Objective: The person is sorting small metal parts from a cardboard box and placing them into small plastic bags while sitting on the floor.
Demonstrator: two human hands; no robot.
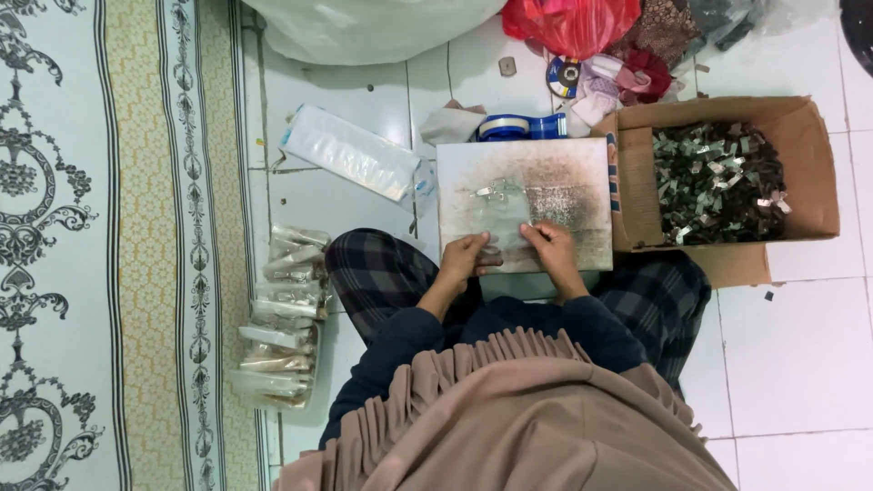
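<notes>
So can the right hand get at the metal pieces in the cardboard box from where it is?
Probably yes: the cardboard box lies open-topped beside the board, right of the right hand, with nothing covering the metal pieces.

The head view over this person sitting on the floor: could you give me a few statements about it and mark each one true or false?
1. Both hands, the left hand and the right hand, rest at the near edge of a square worn board. True.
2. The cardboard box stands empty. False: it is filled with small metal pieces.
3. A blue tape dispenser lies beyond the board. True.
4. The stack of clear packets lies on the person's right. False: it lies on their left, beside the patterned rug.
5. A red plastic bag lies at the far side. True.
</notes>
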